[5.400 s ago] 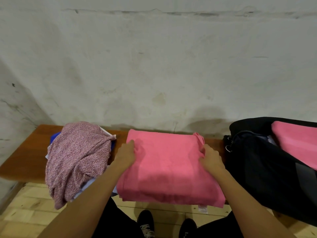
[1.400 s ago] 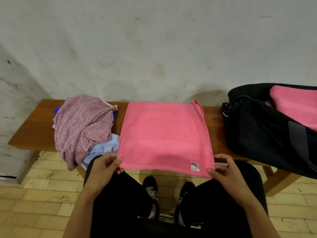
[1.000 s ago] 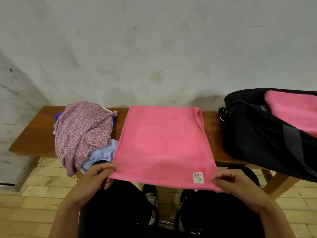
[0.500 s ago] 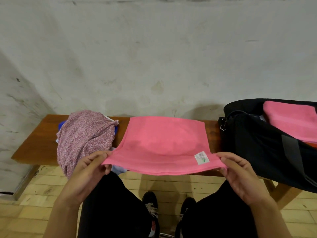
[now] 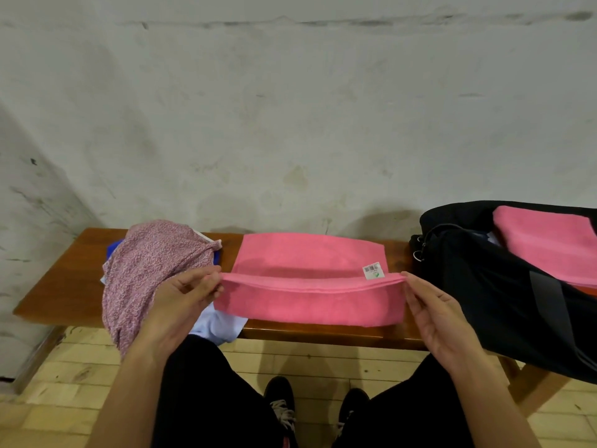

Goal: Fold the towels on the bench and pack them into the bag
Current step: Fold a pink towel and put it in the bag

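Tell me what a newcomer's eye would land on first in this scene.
First the bright pink towel mid-bench, its near edge lifted and carried toward the wall, the left hand and right hand each pinching a corner. Next, the open black bag at the bench's right end, with another pink towel already inside. Last, the speckled mauve cloth heaped at the left over blue items.

Dim even light, soft shadows, wide-angle bowing
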`<move>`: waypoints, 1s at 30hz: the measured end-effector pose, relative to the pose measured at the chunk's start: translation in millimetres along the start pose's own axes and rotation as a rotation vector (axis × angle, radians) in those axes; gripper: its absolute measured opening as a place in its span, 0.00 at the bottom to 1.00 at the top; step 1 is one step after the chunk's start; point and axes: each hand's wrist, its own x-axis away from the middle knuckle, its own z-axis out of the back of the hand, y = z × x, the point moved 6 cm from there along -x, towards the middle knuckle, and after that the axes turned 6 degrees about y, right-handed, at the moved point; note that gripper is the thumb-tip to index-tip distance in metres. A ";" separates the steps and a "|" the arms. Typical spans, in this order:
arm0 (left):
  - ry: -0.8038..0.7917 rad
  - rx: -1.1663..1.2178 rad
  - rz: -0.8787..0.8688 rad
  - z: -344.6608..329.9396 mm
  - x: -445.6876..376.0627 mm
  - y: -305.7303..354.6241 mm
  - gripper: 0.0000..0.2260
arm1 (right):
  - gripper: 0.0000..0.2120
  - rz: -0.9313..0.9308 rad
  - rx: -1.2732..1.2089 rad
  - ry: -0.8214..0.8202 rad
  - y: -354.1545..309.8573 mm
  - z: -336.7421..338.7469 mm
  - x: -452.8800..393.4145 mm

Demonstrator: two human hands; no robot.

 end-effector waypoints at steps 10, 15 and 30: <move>-0.073 -0.388 -0.286 0.0 -7.5 5.5 0.08 | 0.09 0.462 0.693 0.035 -12.5 1.6 -4.3; 0.017 -0.557 -0.420 6.5 -5.5 13.1 0.06 | 0.12 0.595 0.824 0.012 -21.3 3.5 -5.9; 0.043 -0.443 -0.381 -12.8 -19.9 9.1 0.04 | 0.14 0.392 0.616 -0.109 0.4 -13.1 -26.8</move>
